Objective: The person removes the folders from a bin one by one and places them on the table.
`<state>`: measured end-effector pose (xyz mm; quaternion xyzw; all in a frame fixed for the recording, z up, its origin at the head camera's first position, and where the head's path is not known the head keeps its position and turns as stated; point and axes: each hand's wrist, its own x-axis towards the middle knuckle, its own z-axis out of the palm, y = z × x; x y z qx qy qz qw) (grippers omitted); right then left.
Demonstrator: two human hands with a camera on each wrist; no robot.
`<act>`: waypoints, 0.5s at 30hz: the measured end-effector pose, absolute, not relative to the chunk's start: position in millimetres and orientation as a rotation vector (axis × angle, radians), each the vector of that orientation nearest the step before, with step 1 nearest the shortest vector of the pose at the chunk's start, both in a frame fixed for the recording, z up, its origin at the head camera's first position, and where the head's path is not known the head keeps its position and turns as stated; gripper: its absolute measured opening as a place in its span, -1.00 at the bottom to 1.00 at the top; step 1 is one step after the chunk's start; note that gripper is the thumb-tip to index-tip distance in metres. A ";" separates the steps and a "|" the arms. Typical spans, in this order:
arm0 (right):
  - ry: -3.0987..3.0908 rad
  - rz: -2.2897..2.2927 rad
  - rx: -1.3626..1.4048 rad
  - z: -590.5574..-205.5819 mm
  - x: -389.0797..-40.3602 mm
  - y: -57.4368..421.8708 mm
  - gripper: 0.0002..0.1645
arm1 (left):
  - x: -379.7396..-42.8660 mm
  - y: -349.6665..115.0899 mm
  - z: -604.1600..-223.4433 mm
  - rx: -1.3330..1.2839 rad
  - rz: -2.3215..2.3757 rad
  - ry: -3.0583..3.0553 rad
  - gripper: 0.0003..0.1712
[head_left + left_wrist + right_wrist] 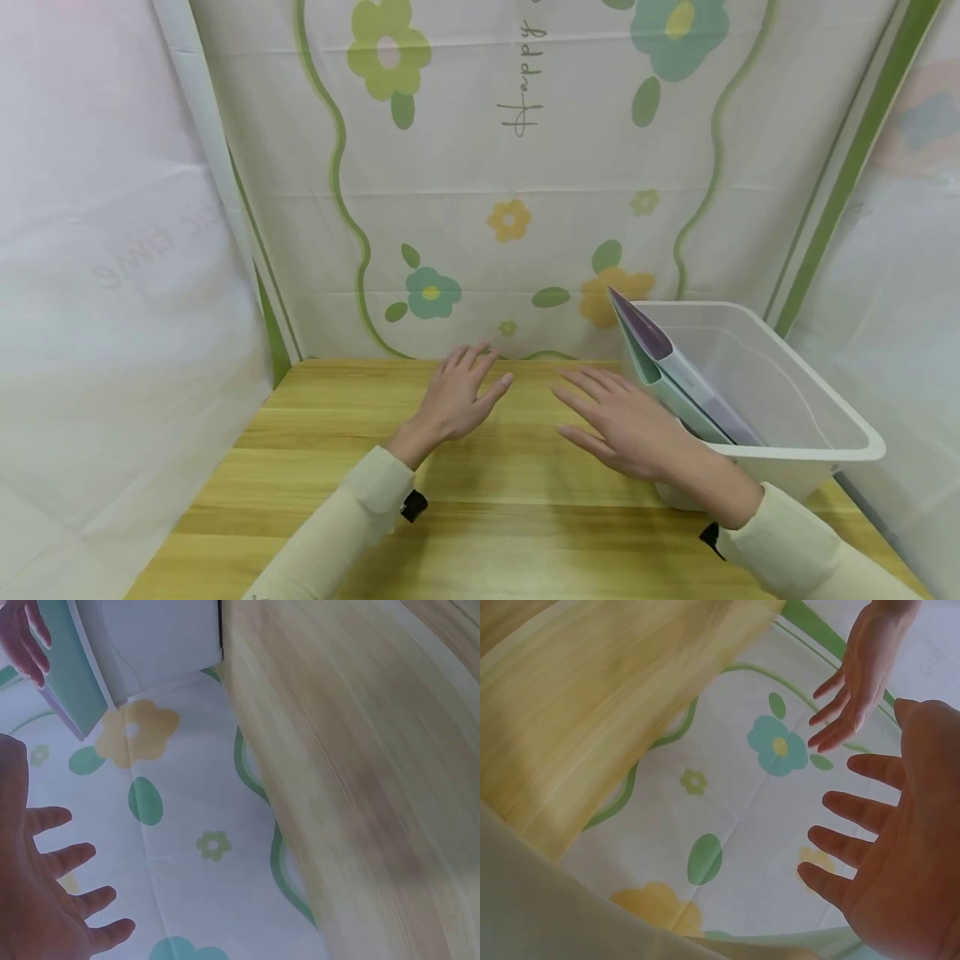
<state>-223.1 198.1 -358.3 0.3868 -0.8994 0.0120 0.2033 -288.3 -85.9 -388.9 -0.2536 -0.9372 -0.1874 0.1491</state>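
Note:
Both of my hands are raised over the wooden table with fingers spread and nothing in them. My left hand is left of the middle, palm down, and its loosely extended fingers show in the left wrist view. Across a gap, my right hand hovers just left of a white plastic bin, overlapping its near left side in the head view. Inside the bin, a purple binder and a light green binder lean side by side, their upper ends sticking out over the left rim. Their lower ends are partly hidden.
A white cloth printed with flowers and green wavy lines hangs behind the table's back edge. More pale cloth hangs along the left side and the right side. The bin stands at the table's right edge.

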 end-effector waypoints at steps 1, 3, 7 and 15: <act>-2.514 0.033 1.076 -358.2 -222.2 199.3 -0.28 | -287.8 -84.9 -388.6 -0.729 -0.553 -2.693 -0.17; -2.528 0.041 1.070 -357.3 -219.7 201.4 -0.27 | -287.4 -82.8 -388.3 -0.733 -0.575 -2.687 -0.17; -2.515 0.060 1.075 -356.9 -214.6 206.4 -0.29 | -286.6 -78.8 -387.0 -0.731 -0.613 -2.687 -0.18; -2.273 0.132 1.203 -352.3 -207.0 218.5 -0.49 | -285.6 -72.9 -383.0 -0.744 -0.756 -2.659 -0.27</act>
